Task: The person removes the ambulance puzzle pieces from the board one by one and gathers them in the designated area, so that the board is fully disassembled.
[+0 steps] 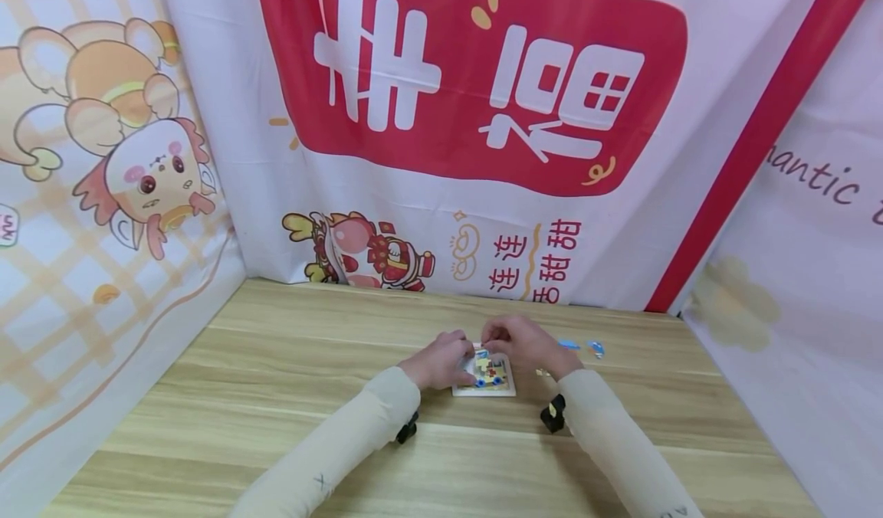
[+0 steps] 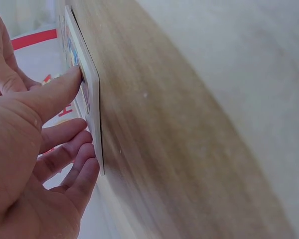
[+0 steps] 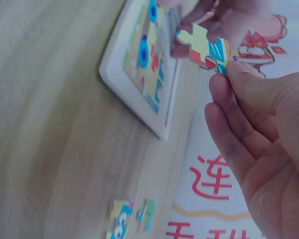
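A square white puzzle tray (image 1: 485, 394) lay flat on the pale wood-grain table (image 1: 228, 411), its near part filled with colourful jigsaw showing blue wheels (image 3: 143, 52) on a yellow vehicle. The right hand (image 1: 526, 342) was at the tray's far right side, thumb and forefinger pinching a small flat jigsaw section (image 3: 201, 42), pale yellow with a red corner and blue-and-white stripes, held just above the tray; whether it was one piece or two joined could not be told. That hand's other fingers were loosely bent. The left hand (image 1: 444, 360) lay along the tray's left side, thumb touching the puzzle's surface and the other fingers, slightly bent, at the border, with a wide gap between thumb and fingers. To the right of the tray were loose blue jigsaw pieces (image 1: 596, 348), farther off, and a small pale yellow scrap-like piece (image 1: 543, 373), nearer. Both arms wore cream sleeves (image 1: 338, 445), with a black device (image 1: 553, 413) at each wrist. On the far side hung a white cloth (image 1: 614, 242) printed with a large red panel (image 1: 458, 81).
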The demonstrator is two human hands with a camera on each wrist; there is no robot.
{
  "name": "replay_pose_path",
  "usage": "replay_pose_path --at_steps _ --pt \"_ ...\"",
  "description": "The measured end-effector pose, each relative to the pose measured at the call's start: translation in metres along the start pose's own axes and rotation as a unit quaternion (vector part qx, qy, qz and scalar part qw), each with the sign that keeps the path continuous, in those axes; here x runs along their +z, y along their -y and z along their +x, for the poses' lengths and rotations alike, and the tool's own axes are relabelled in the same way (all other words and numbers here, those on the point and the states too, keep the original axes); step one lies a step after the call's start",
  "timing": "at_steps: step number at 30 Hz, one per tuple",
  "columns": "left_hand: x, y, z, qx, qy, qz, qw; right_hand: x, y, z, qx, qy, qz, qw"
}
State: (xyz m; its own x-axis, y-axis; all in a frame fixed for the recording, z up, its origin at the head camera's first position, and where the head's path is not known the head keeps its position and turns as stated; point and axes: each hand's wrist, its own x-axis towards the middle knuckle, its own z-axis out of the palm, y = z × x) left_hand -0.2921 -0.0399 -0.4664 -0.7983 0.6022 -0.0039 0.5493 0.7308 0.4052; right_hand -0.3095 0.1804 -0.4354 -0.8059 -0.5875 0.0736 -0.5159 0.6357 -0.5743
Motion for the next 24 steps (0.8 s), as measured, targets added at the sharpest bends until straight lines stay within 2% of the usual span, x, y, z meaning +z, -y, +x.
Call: replay_pose_path --at_steps 6,15,19,24 --pt "0.0 -0.002 0.0 -0.009 0.006 0.008 0.9999 -0.016 -0.017 -0.013 0.004 -0.015 0.014 0.9998" --pt "0.0 -0.005 -0.001 -0.016 0.008 0.007 0.9998 -0.049 -0.048 -0.047 0.059 -0.041 0.006 0.9974" --pt "-0.001 -0.006 -0.003 -0.017 0.008 0.002 0.9998 -0.064 -0.06 -0.065 0.072 -0.045 0.014 0.9963" --pt "-0.001 -0.006 -0.003 -0.018 0.008 0.005 0.9998 -0.078 -0.076 -0.084 0.082 -0.035 0.0 0.996"
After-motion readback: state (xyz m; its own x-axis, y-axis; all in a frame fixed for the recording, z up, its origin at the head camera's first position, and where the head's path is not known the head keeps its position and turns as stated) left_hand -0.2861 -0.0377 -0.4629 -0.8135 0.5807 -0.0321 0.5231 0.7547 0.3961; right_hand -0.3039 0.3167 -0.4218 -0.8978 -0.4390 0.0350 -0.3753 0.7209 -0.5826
